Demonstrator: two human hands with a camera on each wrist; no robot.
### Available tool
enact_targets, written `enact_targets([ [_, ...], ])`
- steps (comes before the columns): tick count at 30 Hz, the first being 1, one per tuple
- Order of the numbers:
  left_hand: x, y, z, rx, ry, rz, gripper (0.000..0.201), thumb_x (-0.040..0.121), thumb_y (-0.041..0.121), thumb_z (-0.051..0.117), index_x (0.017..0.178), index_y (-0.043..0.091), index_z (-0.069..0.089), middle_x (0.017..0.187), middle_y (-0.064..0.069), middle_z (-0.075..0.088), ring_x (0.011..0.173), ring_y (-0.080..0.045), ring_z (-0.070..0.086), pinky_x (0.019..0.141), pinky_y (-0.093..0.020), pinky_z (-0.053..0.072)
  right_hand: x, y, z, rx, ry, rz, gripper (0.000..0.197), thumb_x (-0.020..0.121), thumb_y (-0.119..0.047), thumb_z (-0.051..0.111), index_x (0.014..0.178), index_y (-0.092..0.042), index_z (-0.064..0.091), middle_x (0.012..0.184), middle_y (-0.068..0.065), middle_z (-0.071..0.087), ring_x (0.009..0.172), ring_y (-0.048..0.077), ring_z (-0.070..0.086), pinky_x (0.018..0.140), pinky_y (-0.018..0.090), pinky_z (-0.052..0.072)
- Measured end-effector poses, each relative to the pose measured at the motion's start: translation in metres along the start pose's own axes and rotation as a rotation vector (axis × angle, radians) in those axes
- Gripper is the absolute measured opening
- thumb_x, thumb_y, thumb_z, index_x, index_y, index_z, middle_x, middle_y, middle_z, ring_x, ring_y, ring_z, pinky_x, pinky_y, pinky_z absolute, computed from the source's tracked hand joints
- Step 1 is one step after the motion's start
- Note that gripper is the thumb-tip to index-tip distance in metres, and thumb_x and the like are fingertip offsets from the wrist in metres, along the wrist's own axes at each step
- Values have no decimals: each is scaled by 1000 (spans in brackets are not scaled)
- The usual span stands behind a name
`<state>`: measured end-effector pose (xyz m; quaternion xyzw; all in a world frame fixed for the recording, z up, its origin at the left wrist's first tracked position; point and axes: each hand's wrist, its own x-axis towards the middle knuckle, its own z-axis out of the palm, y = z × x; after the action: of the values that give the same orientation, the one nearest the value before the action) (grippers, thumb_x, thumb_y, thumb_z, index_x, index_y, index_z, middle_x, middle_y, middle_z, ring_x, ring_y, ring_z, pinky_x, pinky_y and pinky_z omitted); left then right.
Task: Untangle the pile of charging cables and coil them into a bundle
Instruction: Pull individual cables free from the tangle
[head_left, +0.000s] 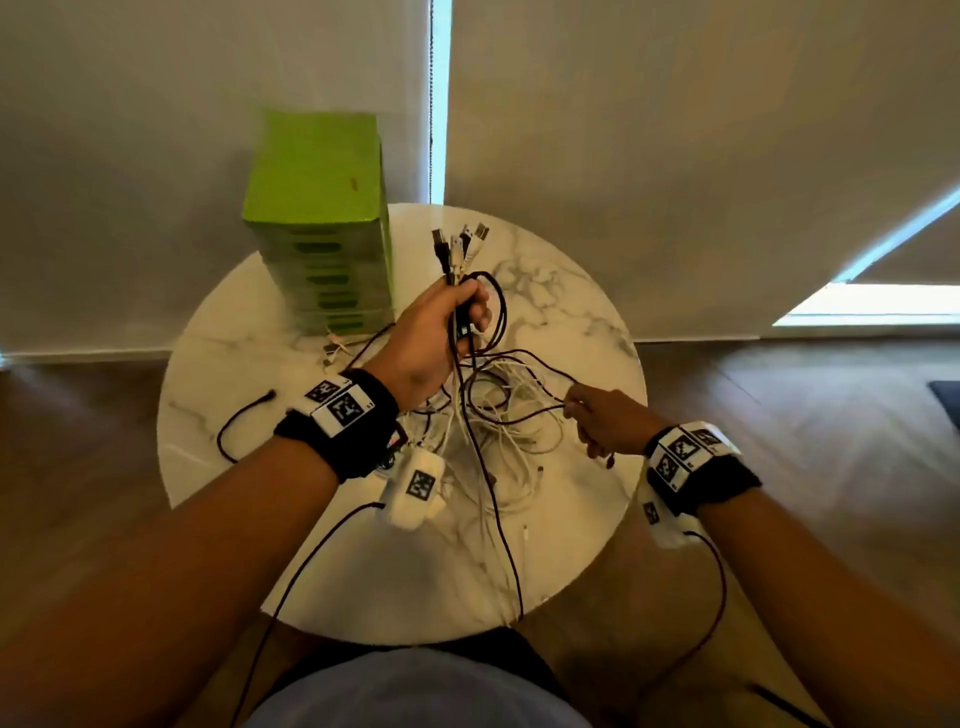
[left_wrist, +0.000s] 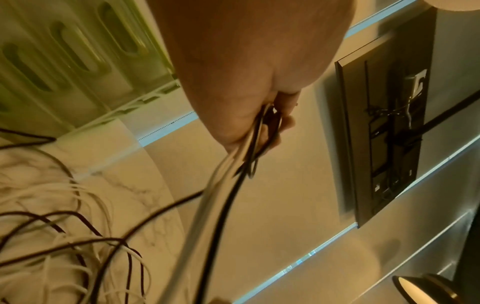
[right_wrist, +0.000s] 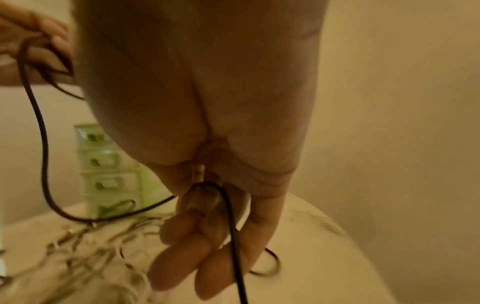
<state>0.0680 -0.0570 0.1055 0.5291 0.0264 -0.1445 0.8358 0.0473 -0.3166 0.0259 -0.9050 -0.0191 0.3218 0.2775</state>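
Several cable ends (head_left: 460, 244), dark and white, stand up in a bunch out of the left hand (head_left: 434, 338), whose fingers are curled tight around the strands above a round marble table (head_left: 587, 291). From that fist the cables hang down into a loose tangle (head_left: 498, 415) of white and dark cords lying on the tabletop between the two hands. The right hand (head_left: 608, 421) is lower and nearer the table's right edge, pinching one dark cable (right_wrist: 233, 226) between thumb and fingertips; in the right wrist view this cord runs down across the fingers (right_wrist: 182, 253). Another dark cable (head_left: 234, 426) lies apart near the left edge. A green box (head_left: 319, 228) stands upright at the table's far left side.
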Motion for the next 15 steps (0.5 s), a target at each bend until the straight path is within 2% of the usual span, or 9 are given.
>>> enact_targets([
  [3, 0, -13, 8, 107, -36, -21, 22, 108, 17, 42, 92, 17, 58, 78, 4, 54, 68, -7, 46, 52, -20, 28, -18, 51, 19, -30, 1, 121, 18, 107, -22, 40, 99, -12, 53, 85, 13, 63, 73, 30, 67, 63, 39, 53],
  [5, -1, -28, 11, 187, -51, -59, 22, 108, 16, 42, 94, 17, 58, 80, 2, 54, 66, -7, 41, 52, -19, 28, -29, 81, 37, -127, -19, 171, 18, 106, -19, 42, 104, -10, 57, 97, 16, 64, 93, 35, 65, 77, 37, 48],
  [7, -4, -44, 14, 215, -68, -93, 22, 109, 15, 41, 95, 16, 58, 79, 2, 53, 64, -8, 37, 52, -18, 28, -34, 98, 59, -268, 16, 178, 24, 104, -21, 45, 121, -9, 57, 119, 18, 59, 114, 37, 57, 93, 37, 44],
  [9, -8, -58, 16, 199, -74, -140, 22, 109, 15, 40, 96, 14, 58, 78, 2, 54, 65, -9, 37, 52, -18, 28, -38, 90, 76, -257, 118, 107, 40, 99, -24, 53, 138, -16, 49, 138, 14, 49, 128, 36, 48, 107, 44, 38],
  [11, -13, -68, 17, 203, -81, -171, 23, 109, 15, 40, 96, 15, 59, 77, 3, 53, 64, -8, 37, 52, -16, 29, -41, 60, 85, -175, 207, -55, 55, 94, -27, 60, 147, -19, 43, 149, 8, 44, 136, 29, 42, 114, 43, 31],
  [13, -17, -73, 17, 218, -93, -180, 24, 109, 16, 40, 96, 15, 60, 77, 3, 52, 62, -7, 37, 52, -16, 30, -42, 22, 90, -30, 253, -230, 60, 92, -26, 63, 148, -17, 42, 148, 5, 49, 135, 20, 46, 113, 34, 31],
  [15, -18, -76, 17, 223, -89, -175, 24, 109, 17, 41, 96, 15, 60, 76, 4, 53, 64, -8, 38, 53, -16, 31, -42, -13, 91, 136, 237, -306, 58, 94, -21, 65, 147, -15, 41, 141, 2, 56, 128, 8, 49, 104, 20, 33],
])
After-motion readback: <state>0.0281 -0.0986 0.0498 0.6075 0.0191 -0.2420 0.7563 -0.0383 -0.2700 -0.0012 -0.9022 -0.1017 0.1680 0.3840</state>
